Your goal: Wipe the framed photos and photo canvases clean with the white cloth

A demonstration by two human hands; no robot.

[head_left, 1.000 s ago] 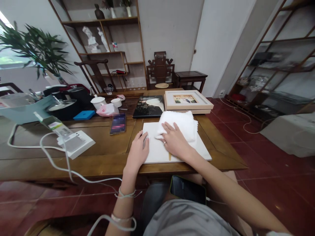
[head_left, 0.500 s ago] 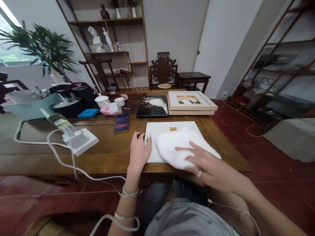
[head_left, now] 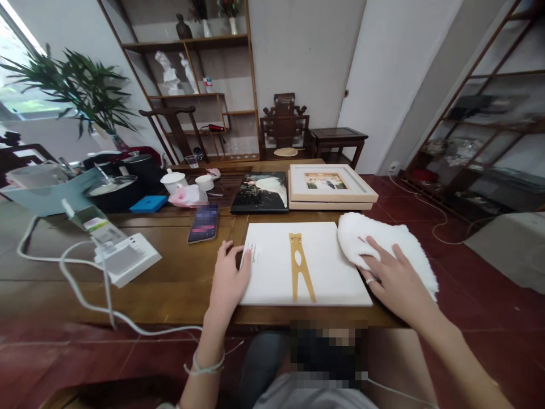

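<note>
Presently the hands are apart: the left hand point(head_left: 230, 278) rests loosely, fingers parted, at the left edge of a white picture panel point(head_left: 272, 267); the right hand point(head_left: 395, 284) is closed on a fluffy white towel point(head_left: 400, 241) just past its right edge. Panel lies on the wooden table point(head_left: 170, 284), gold easel leg point(head_left: 296, 244) facing up. Judged: wiping appears under way, upturned side exposed. Cleanliness cannot be resolved and the underside is hidden, so what is left is uncertain.
</note>
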